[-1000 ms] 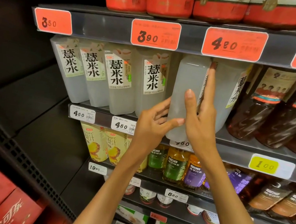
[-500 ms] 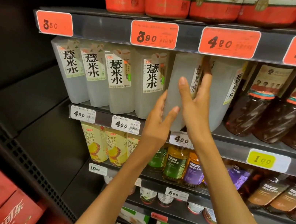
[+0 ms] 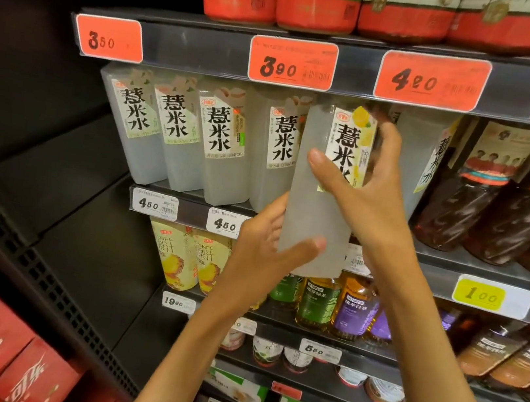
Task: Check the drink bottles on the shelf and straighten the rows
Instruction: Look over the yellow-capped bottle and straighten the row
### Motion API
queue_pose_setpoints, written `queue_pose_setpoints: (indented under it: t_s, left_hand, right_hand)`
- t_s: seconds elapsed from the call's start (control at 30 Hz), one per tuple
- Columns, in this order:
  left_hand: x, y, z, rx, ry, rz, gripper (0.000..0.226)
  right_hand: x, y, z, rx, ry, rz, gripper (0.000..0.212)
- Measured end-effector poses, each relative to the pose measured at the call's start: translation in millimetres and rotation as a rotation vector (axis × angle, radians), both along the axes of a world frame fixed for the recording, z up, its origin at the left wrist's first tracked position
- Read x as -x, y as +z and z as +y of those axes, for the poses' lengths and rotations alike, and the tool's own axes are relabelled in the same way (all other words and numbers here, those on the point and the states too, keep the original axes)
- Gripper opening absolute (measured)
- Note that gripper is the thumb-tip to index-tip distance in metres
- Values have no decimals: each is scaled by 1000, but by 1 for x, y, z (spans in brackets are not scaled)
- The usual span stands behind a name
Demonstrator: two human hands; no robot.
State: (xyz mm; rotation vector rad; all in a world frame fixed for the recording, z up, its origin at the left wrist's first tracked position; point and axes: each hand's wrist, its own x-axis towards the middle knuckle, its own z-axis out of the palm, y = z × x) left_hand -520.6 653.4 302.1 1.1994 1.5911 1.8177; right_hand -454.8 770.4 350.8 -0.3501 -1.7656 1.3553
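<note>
head view: the right hand (image 3: 366,195) grips a pale, cloudy bottle (image 3: 319,205) around its upper body, thumb across the front and fingers wrapped behind the label (image 3: 351,145), while the left hand (image 3: 263,252) cups its lower end, thumb pressed on the front. the bottle is pulled forward out of its row, in front of the shelf edge (image 3: 186,209) and between the neighbouring white bottles (image 3: 220,146) on the left and another (image 3: 430,163) on the right, its label now facing outward.

to finish well, i'd keep the base supported, slide it straight back into its gap without knocking the neighbours, and set the label square to the front — matching the others.

the bottle looks like frosted, squared-off plastic with flat faces, likely smooth and a bit slippery; the label is glossy paper or film with bold black characters. the dark bottles (image 3: 497,201) to the right are rounder and shinier — the shelf looks like matte dark metal.
</note>
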Motion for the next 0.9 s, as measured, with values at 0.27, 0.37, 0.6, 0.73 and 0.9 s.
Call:
queue_pose_setpoints:
  t_s: [0.27,0.37,0.6,0.73,0.9]
  left_hand:
    - [-10,-3,-34,93,-55,-237,47]
    - [-18,-3,-32,152,53,-355,35]
    - [-20,-5,-49,75,28,-472,32]
    - [-18,-10,-57,46,-68,-563,41]
    - [-11,-14,-65,134,-60,-471,49]
  right_hand:
    - [0,-3,-4,451,362,130,59]
    - [4,-12,-17,382,276,66,67]
    - [10,-9,-22,634,529,80,58]
    - [18,-5,-31,663,640,101,48]
    - [15,-1,-43,471,486,107,37]
